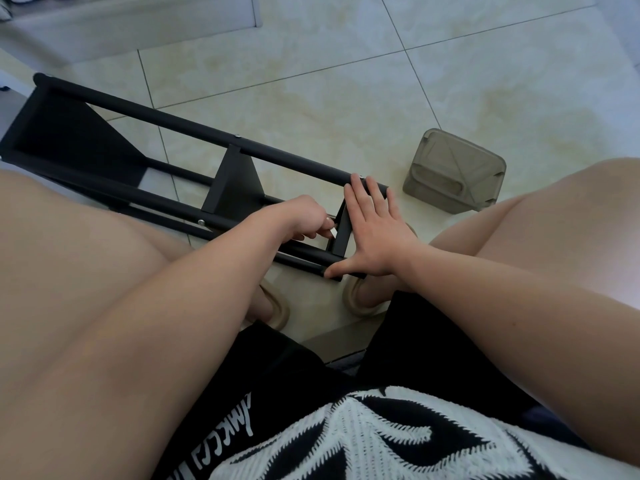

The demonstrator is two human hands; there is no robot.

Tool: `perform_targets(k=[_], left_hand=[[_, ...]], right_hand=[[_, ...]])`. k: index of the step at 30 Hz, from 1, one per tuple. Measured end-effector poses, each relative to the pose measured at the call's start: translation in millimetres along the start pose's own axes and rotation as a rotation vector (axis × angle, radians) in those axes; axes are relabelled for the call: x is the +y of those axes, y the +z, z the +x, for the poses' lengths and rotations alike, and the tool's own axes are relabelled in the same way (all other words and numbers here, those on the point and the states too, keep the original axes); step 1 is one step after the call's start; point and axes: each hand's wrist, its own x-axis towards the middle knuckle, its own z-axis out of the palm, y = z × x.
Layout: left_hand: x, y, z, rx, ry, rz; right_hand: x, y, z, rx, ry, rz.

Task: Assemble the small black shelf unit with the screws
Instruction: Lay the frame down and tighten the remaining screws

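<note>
Centrally, left hand pinches a small silvery metal tool at the near end panel of the black metal shelf unit. Right hand, fingers spread flat, braces that end. The unit's long axis runs away up-left over the pale tiled floor.

One black shelf unit shows three shelf panels, the nearest right beside the pinch where the left hand holds one small silvery tool. Two hands show, the right hand spread flat just right of that pinch. One grey plastic box sits farther right, and two tan slippers lie nearer the person.
</note>
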Motion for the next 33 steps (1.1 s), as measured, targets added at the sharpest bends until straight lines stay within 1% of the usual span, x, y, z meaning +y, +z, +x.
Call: perform_targets(k=[10,23,33], left_hand=[[-8.1,-7.0,3.0,-0.036,0.029,0.124],[-15.8,-8.8,0.0,-0.062,0.157,0.216],[-17.1,-9.1,-1.0,-0.072,0.173,0.308]], right_hand=[[0.5,-0.8,0.4,-0.008,0.000,0.002],[0.0,-2.0,0.0,-0.014,0.005,-0.008],[-1.0,-2.1,-0.1,-0.014,0.013,-0.010]])
